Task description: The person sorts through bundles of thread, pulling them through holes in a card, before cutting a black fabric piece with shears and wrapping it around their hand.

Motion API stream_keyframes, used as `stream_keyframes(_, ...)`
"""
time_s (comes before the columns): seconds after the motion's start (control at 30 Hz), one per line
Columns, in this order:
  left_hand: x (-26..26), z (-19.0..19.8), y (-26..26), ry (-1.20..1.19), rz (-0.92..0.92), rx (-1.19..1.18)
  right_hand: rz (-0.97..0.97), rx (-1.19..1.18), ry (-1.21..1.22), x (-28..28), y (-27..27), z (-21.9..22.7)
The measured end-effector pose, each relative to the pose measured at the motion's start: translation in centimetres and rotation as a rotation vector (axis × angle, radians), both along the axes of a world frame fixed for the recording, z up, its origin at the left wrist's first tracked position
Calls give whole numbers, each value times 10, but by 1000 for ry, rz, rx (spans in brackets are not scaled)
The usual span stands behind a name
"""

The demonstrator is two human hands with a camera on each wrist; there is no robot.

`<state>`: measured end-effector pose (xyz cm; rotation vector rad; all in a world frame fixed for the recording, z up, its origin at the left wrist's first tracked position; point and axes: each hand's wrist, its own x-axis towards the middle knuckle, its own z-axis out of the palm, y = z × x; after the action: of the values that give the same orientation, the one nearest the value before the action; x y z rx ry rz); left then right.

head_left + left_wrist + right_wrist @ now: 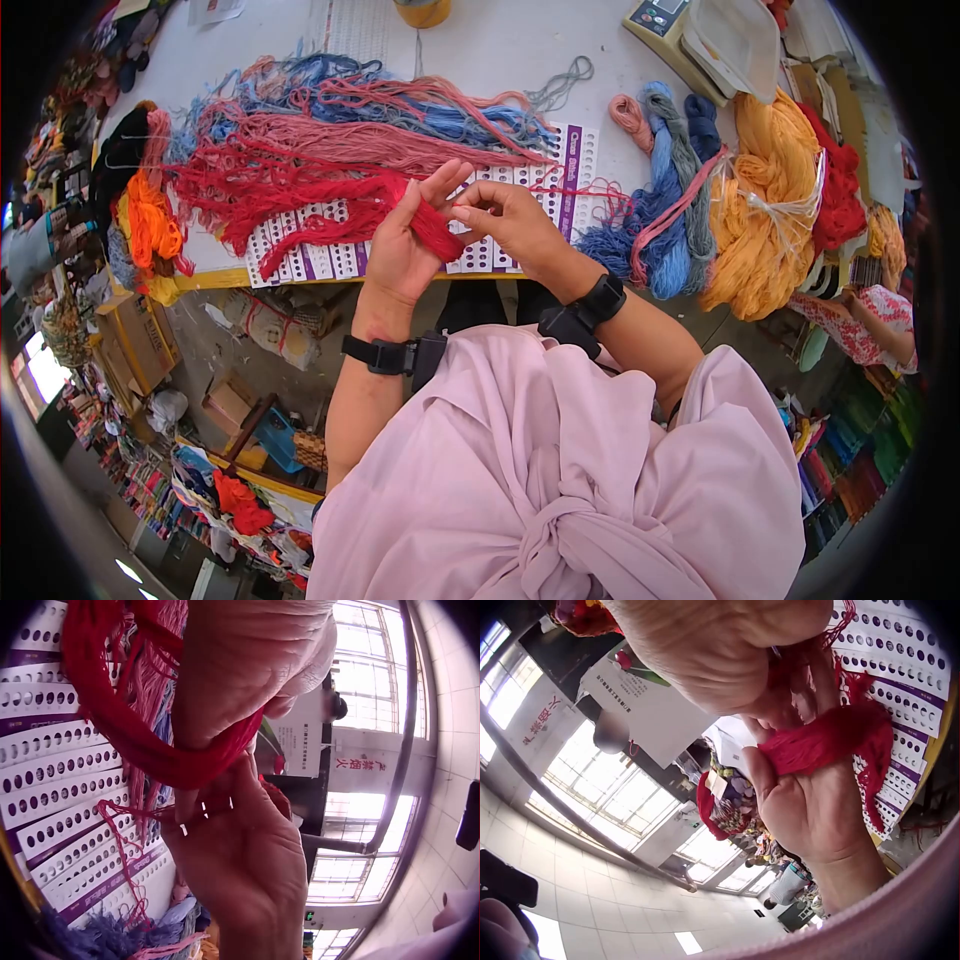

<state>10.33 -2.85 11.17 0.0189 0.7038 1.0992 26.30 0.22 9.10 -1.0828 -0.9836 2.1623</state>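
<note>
A skein of red thread lies across the palm of my left hand, held between thumb and fingers, its loose strands trailing left over the table. Close beside it, the thumb and forefinger of my right hand pinch thin red strands. In the left wrist view, a fine tangled strand runs from the right fingers across the cards. The right wrist view shows the red bundle passing over the left palm. White cards with rows of punched holes and purple bands lie under the hands.
Pink thread and blue thread spread across the table beyond my hands. To the right lie blue hanks, a large yellow hank and a scale. Orange thread hangs at the left edge.
</note>
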Motion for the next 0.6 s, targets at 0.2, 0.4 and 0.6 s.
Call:
stream_keyframes(0.2, 1, -6, 2, 15, -7, 15, 43, 57, -144, -4, 1, 5)
stream_keyframes(0.4, 1, -1, 1, 8, 18, -20, -39, 89, -115, -5, -2, 2)
stream_keyframes(0.6, -6, -10, -3, 229, 51, -50, 73, 455, -412, 8, 5, 11)
